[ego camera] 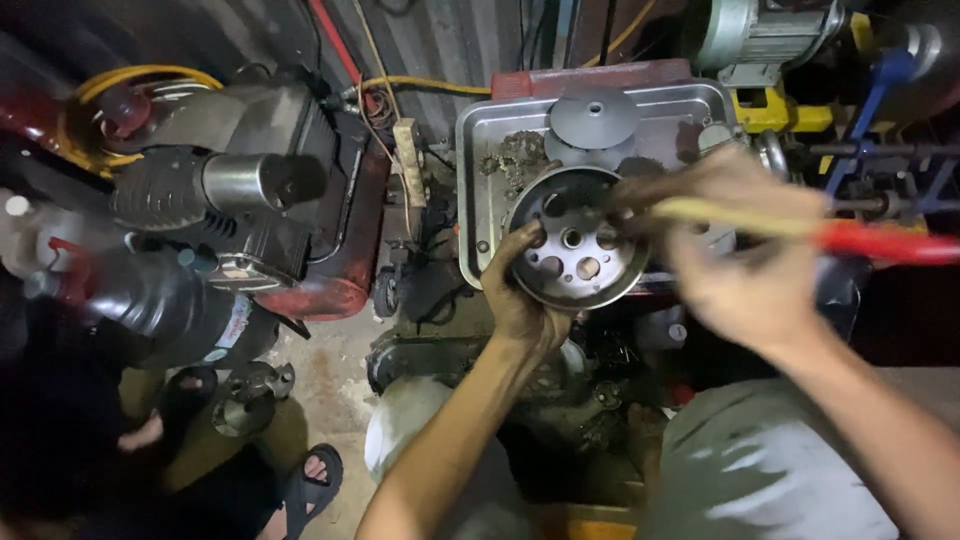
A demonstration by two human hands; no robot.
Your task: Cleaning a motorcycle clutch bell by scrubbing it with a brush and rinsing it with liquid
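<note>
The work area is a dim, cluttered workshop with a stained concrete floor (330,385), machine parts and cables on all sides. Nearest the camera, the left hand (520,295) grips the round metal pulley drum (578,240) at its lower-left rim, thumb hooked over the edge and fingers curled behind it, closed firmly so that the open face with its ring of holes is tilted toward the viewer and held steady. The right hand (745,265), motion-blurred, is closed around a tool with a red handle (890,243) and a pale shaft (735,217); the shaft reaches from those fingers leftward across the drum's upper rim. Just beyond the left fingertips, a metal tray (475,140) holds loose small parts and a grey disc cover (594,118), within reach. Far left of both hands sits an engine unit (250,190); 1 sandalled foot (310,480) of another person shows on the floor.
</note>
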